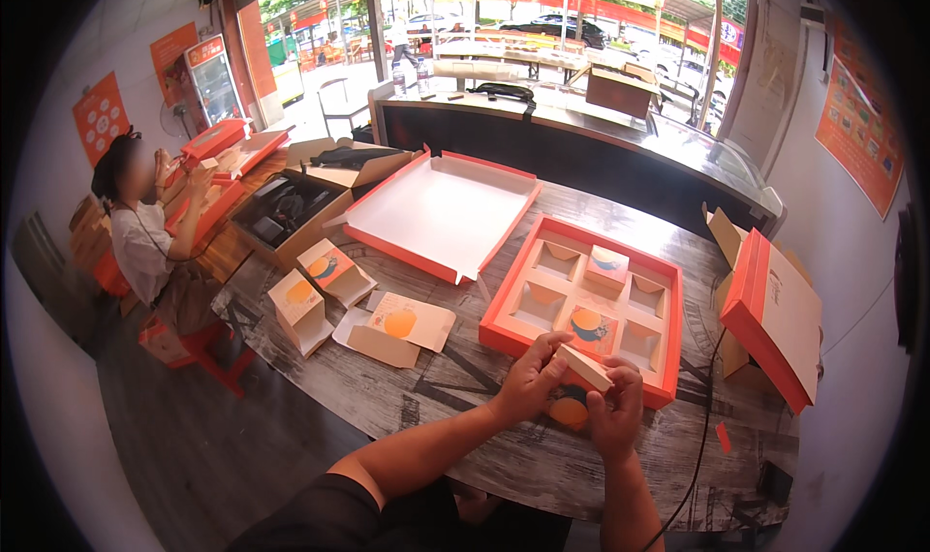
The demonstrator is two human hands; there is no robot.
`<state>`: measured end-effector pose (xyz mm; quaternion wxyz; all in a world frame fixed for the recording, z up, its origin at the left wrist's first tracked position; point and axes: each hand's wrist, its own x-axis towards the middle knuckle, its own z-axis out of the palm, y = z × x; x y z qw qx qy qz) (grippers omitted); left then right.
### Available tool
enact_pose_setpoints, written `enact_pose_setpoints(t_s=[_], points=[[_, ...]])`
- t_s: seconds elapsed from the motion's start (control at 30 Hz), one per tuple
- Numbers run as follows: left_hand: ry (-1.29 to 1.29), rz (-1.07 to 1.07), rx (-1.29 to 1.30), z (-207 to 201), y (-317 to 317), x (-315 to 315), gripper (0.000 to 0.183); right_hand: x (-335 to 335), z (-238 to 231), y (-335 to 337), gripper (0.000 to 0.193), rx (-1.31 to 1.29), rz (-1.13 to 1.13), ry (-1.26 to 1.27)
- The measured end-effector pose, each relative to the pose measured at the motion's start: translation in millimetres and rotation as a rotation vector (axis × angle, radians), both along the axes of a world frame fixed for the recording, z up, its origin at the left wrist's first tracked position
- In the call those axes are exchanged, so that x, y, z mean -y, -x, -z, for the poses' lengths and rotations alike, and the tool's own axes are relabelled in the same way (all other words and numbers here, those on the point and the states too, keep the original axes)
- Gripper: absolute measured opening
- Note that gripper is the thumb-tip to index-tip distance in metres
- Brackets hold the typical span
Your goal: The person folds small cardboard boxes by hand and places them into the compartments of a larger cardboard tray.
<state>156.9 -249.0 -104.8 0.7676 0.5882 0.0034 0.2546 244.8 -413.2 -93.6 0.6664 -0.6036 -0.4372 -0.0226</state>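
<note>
Where table edge nears—both hands (572, 387) clasp carton (573, 389).

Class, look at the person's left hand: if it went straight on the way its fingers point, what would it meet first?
The left hand points up and right, already on the small box that both hands hold. Past that, it would probably reach the near rim of the orange tray, though depth is unclear.

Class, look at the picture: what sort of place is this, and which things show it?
Probably a shop used for packing gift boxes: an orange compartmented cardboard tray on the wooden table, a long service counter, and a glass-door drinks fridge.
</note>
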Motion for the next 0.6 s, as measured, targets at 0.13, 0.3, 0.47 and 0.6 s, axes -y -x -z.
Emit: enact_pose_setpoints(t_s=[0.13, 0.3, 0.47, 0.6], points=[[-0.258, -0.139, 0.021, -7, 3, 3, 0.038, -1, 5, -2, 0.024, -0.056, -0.049, -0.054], [-0.451, -0.262, 0.121, 1, 0, 1, 0.034, 0, 3, -1, 0.014, -0.109, -0.064, -0.038], [-0.317, -0.134, -0.032, -12, 10, 3, 0.035, 2, -4, 2, 0.012, -0.183, -0.074, -0.046], [-0.382, -0.170, -0.037, -8, 8, 1, 0.038, 0, -1, 0, 0.011, -0.137, -0.072, -0.069]])
